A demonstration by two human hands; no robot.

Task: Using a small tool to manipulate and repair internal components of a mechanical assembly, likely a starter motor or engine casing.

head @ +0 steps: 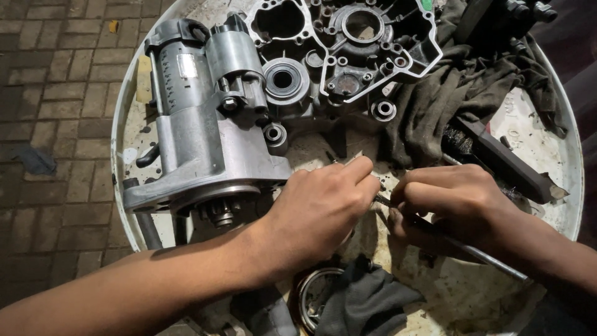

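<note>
My left hand is closed, pinching a small thin metal part between thumb and fingertips, just right of a grey starter motor lying on a round white tray. My right hand grips a slim metal rod-like tool whose tip meets the left hand's fingers. Both hands hover over the tray's middle, below a dark engine case.
A dirty dark rag lies at the right under a black wire brush. Another grey rag and a round metal ring lie at the near edge. Brick paving surrounds the tray on the left.
</note>
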